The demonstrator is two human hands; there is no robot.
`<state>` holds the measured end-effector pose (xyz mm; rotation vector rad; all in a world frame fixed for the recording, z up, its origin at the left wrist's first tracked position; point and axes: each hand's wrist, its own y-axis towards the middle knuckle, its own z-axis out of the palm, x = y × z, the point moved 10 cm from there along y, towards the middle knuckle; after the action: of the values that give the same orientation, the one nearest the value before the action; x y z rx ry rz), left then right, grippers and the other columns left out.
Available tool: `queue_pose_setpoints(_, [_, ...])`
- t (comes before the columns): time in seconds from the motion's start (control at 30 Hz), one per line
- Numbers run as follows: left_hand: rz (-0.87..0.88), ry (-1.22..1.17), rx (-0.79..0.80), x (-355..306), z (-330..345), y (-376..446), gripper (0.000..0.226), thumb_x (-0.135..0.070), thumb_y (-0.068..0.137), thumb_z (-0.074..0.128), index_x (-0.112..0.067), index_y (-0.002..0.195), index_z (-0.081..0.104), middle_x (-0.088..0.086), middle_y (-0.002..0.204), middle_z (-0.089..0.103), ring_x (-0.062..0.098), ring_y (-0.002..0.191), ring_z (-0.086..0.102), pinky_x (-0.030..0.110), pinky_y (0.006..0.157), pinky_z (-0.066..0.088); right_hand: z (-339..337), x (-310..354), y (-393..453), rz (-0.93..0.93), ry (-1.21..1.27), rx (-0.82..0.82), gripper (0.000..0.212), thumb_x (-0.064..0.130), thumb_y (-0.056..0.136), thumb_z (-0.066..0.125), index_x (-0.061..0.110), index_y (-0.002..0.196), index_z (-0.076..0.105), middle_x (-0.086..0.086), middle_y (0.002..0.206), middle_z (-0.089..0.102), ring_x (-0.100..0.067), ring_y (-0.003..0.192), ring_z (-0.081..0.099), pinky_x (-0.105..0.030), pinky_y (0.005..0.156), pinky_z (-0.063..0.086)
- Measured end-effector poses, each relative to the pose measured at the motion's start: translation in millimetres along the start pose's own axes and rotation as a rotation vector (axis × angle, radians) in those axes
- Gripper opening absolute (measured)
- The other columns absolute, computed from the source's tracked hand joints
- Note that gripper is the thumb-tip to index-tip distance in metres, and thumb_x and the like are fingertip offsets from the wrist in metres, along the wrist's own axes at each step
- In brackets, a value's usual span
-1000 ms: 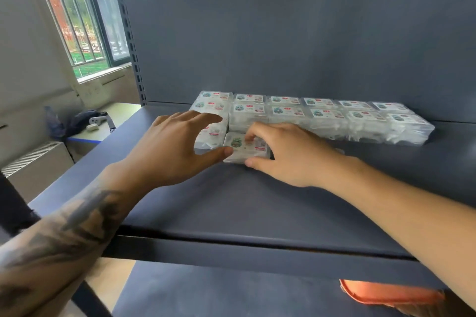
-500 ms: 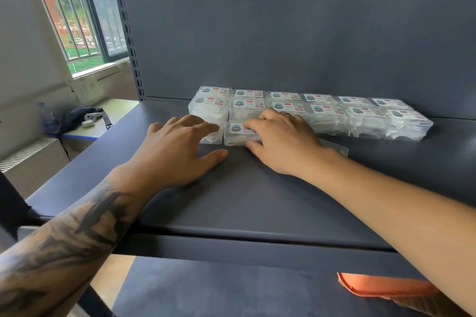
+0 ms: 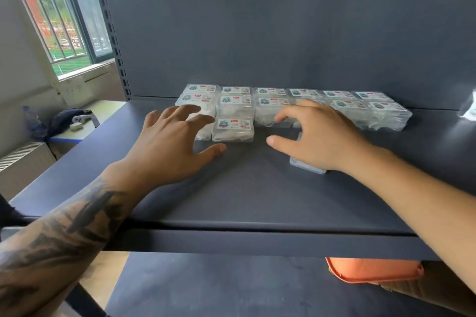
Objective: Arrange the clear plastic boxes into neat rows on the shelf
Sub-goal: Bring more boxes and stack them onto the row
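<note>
Step in hand: judged as building a third, front row of the clear plastic boxes with printed labels on the dark blue-grey metal shelf; two rows already stand along the back panel.
Front row so far: one labelled clear box sits squarely in front of the second row, touching it; another is partly hidden under the left fingers at its 9 o'clock.
Left hand: fingers spread and straight, gripping nothing, tips over the hidden box.
Right hand: fingers loosely bent, thumb apart, held over a flat clear plastic box at 3 o'clock of the front box; whether it touches that box I cannot tell.
Loose box: lies apart from the rows, its near corner showing at 6 o'clock of the palm.
Next move calls for: likely taking up this loose box and setting it flush against the right side of the front box.
Below: an orange plastic basket under the shelf edge.
</note>
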<state>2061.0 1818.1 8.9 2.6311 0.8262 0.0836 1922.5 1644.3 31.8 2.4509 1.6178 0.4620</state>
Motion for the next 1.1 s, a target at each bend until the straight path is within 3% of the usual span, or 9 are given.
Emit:
queue_pose_setpoints(0.1, [0.047, -0.066, -0.017, -19, -7, 0, 0.071, -0.08, 0.084, 0.04, -0.041, 0.14, 0.057, -0.005, 0.153, 0.048, 0.025, 0.14, 0.044, 0.047, 0.114, 0.028, 1, -26, -15, 0.06, 0.022, 0.055, 0.058, 0.075, 0.073, 0.064, 0.041, 0.12, 0.061, 0.014, 0.129, 0.058, -0.016, 0.118, 0.056, -0.04, 0.102, 0.046])
queue_pose_setpoints(0.2, [0.105, -0.14, -0.033, -39, -12, -2, 0.062, -0.074, 0.084, 0.046, -0.04, 0.134, 0.061, -0.008, 0.147, 0.053, 0.023, 0.134, 0.05, 0.045, 0.11, 0.031, 7, -35, -27, 0.058, 0.136, 0.07, 0.057, 0.075, 0.072, 0.069, 0.039, 0.116, 0.065, 0.019, 0.124, 0.059, -0.009, 0.116, 0.055, -0.031, 0.096, 0.043])
queue_pose_setpoints(0.3, [0.151, -0.255, -0.007, -57, -11, -6, 0.062, -0.073, 0.082, 0.048, -0.038, 0.13, 0.064, -0.012, 0.139, 0.058, 0.017, 0.129, 0.054, 0.041, 0.11, 0.037, 9, -29, -36, 0.011, 0.187, 0.05, 0.058, 0.07, 0.073, 0.074, 0.037, 0.12, 0.066, 0.02, 0.123, 0.059, -0.005, 0.115, 0.054, -0.024, 0.095, 0.039])
queue_pose_setpoints(0.43, [0.204, -0.373, 0.086, -78, -1, -12, 0.066, -0.073, 0.079, 0.052, -0.035, 0.132, 0.063, -0.011, 0.134, 0.062, 0.014, 0.127, 0.055, 0.045, 0.109, 0.043, 13, -9, -50, -0.12, 0.301, 0.07, 0.044, 0.052, 0.075, 0.08, 0.036, 0.112, 0.062, 0.019, 0.131, 0.056, -0.002, 0.121, 0.053, -0.028, 0.105, 0.043])
queue_pose_setpoints(0.57, [0.226, -0.444, 0.124, -84, 1, -19, 0.062, -0.06, 0.084, 0.072, -0.034, 0.139, 0.059, -0.014, 0.134, 0.062, 0.006, 0.124, 0.055, 0.025, 0.105, 0.041, 15, 6, -67, -0.246, 0.378, 0.08, 0.034, 0.038, 0.077, 0.082, 0.039, 0.106, 0.067, 0.024, 0.151, 0.042, 0.005, 0.133, 0.044, -0.014, 0.107, 0.033])
queue_pose_setpoints(0.67, [0.222, -0.511, 0.161, -89, 6, -26, 0.063, -0.05, 0.086, 0.076, -0.034, 0.143, 0.056, -0.015, 0.136, 0.061, 0.002, 0.121, 0.055, 0.024, 0.106, 0.042, 13, -2, -73, -0.239, 0.379, 0.017, 0.034, 0.039, 0.078, 0.076, 0.048, 0.111, 0.071, 0.021, 0.145, 0.045, -0.003, 0.129, 0.047, -0.022, 0.109, 0.036])
queue_pose_setpoints(0.73, [0.235, -0.531, 0.161, -92, 7, -28, 0.064, -0.047, 0.086, 0.076, -0.034, 0.145, 0.053, -0.015, 0.137, 0.061, 0.003, 0.121, 0.056, 0.027, 0.107, 0.043, 12, -5, -77, -0.233, 0.428, 0.006, 0.034, 0.029, 0.082, 0.079, 0.045, 0.112, 0.073, 0.019, 0.136, 0.052, -0.006, 0.126, 0.053, -0.027, 0.107, 0.041])
queue_pose_setpoints(0.93, [0.277, -0.56, 0.195, -94, 11, -32, 0.065, -0.04, 0.085, 0.079, -0.032, 0.145, 0.055, -0.019, 0.134, 0.061, -0.005, 0.121, 0.053, 0.004, 0.099, 0.035, 14, 1, -82, -0.242, 0.728, 0.044, 0.035, 0.013, 0.078, 0.077, 0.028, 0.111, 0.074, 0.014, 0.126, 0.062, -0.016, 0.126, 0.059, -0.032, 0.105, 0.05])
queue_pose_setpoints(1.1, [0.25, -0.733, 0.21, -84, 10, -31, 0.048, -0.038, 0.089, 0.079, -0.031, 0.134, 0.064, -0.02, 0.123, 0.068, -0.004, 0.117, 0.061, 0.019, 0.102, 0.046, 13, -2, -77, -0.196, 0.99, 0.024, 0.029, 0.008, 0.077, 0.074, 0.015, 0.105, 0.072, -0.002, 0.119, 0.068, -0.023, 0.114, 0.067, -0.03, 0.1, 0.051])
